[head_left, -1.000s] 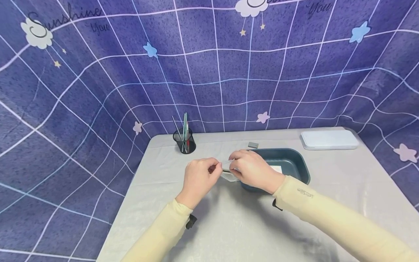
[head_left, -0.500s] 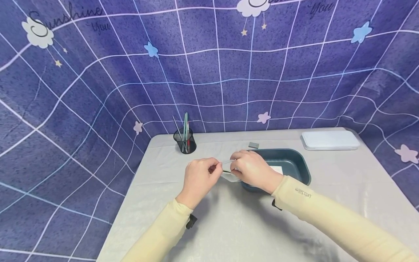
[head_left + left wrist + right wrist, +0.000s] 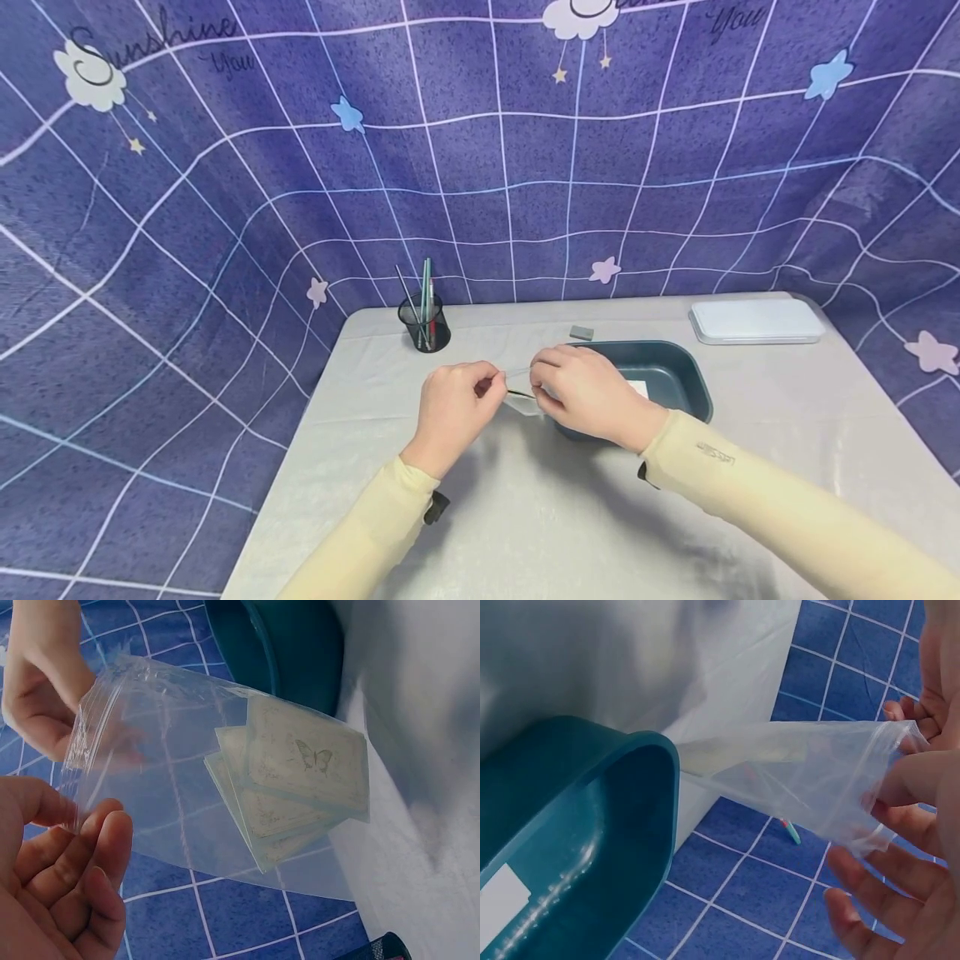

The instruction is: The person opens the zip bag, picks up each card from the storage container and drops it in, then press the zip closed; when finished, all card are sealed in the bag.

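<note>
Item: clear bag [image 3: 176, 795], one, with a zip strip [image 3: 91, 742] along one end. Location: held up above the desk [image 3: 510, 533], just beside the tub [image 3: 641, 795]; whether the two touch, I cannot tell.
Item: cards [image 3: 307, 761], several, fanned, the front one printed with a butterfly. Location: inside the bag, at the end away from the zip strip.
Item: left hand [image 3: 453, 412], thumb and finger pinched together on the zip end.
Item: right hand [image 3: 588, 387], clamped on the same end, further along; some fingertips show through the plastic.
Surroundings: white paper [image 3: 501, 904] in the tub; grey block [image 3: 581, 333] behind it; mesh cup [image 3: 441, 337] with pencils [image 3: 427, 279], back left; white case [image 3: 756, 320], back right.
Step in hand, by my reading: working the bag's mouth, cards already in. Sealed or unsealed, I cannot make out.
Next move, my judgement: if sealing, I would anchor with the left pinch and run the right along the strip, edges aligned.
</note>
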Available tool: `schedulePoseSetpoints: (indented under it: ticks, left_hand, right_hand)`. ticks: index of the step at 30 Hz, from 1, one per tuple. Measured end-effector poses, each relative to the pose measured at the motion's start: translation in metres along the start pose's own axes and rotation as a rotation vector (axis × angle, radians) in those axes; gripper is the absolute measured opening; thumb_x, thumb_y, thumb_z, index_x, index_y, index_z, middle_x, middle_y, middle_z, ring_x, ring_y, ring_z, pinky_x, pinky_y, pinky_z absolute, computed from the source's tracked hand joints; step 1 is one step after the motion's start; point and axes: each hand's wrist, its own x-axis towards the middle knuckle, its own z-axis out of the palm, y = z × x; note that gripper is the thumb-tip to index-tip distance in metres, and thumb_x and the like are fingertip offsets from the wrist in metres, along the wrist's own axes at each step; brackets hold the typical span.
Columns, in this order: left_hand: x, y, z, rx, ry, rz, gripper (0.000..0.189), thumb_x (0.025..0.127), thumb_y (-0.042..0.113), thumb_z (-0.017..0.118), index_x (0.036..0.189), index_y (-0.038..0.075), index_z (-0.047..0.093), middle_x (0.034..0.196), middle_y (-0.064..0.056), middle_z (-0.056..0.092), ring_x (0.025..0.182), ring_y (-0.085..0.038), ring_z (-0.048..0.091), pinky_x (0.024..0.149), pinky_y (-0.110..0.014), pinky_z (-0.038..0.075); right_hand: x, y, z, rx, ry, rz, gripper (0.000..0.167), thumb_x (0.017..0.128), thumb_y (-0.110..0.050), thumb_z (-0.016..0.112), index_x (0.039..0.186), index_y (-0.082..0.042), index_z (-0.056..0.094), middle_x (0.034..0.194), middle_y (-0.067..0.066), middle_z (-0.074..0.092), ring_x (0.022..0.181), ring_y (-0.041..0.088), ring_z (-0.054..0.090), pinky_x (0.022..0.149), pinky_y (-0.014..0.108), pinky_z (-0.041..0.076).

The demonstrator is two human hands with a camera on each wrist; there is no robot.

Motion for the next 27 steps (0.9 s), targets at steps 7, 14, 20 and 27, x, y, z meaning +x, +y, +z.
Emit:
schedulePoseSetpoints:
  ticks: [7, 14, 20, 27]
  left_hand:
    - [-0.001, 0.000, 0.000, -0.003, -0.003, -0.003, 0.015, 0.087, 0.014, 0.068, 0.076, 0.020, 0.077, 0.065, 0.014, 0.067, 0.056, -0.002, 0.058, 0.055, -0.029, 0.046]
    - [-0.001, 0.001, 0.000, -0.001, 0.002, -0.009, 0.015, 0.086, 0.016, 0.068, 0.076, 0.020, 0.078, 0.066, 0.015, 0.067, 0.057, -0.002, 0.059, 0.056, -0.030, 0.047]
    - [-0.002, 0.000, 0.000, 0.001, 0.000, -0.014, 0.015, 0.087, 0.016, 0.069, 0.076, 0.020, 0.078, 0.066, 0.014, 0.067, 0.057, -0.003, 0.060, 0.057, -0.030, 0.047]
    - [-0.002, 0.001, -0.001, -0.001, -0.001, -0.013, 0.015, 0.087, 0.016, 0.069, 0.076, 0.019, 0.078, 0.066, 0.014, 0.068, 0.057, -0.002, 0.060, 0.057, -0.030, 0.047]
  right_hand:
    - [-0.004, 0.002, -0.012, 0.029, 0.032, 0.061, 0.003, 0.091, -0.016, 0.064, 0.088, -0.017, 0.064, 0.088, -0.006, 0.063, 0.080, 0.017, 0.061, 0.071, 0.037, 0.053]
    - [-0.011, 0.018, -0.028, 0.052, 0.037, 0.112, 0.005, 0.090, -0.016, 0.067, 0.089, -0.020, 0.066, 0.083, -0.010, 0.062, 0.070, 0.011, 0.055, 0.062, 0.035, 0.050]
    - [-0.023, 0.040, -0.032, 0.032, -0.023, 0.184, 0.005, 0.088, -0.014, 0.068, 0.090, -0.018, 0.070, 0.079, -0.012, 0.062, 0.068, 0.009, 0.056, 0.059, 0.036, 0.050]
    - [-0.040, 0.074, -0.025, 0.021, -0.151, 0.264, 0.008, 0.088, -0.008, 0.068, 0.085, -0.016, 0.070, 0.073, -0.010, 0.060, 0.064, 0.009, 0.054, 0.061, 0.038, 0.051]
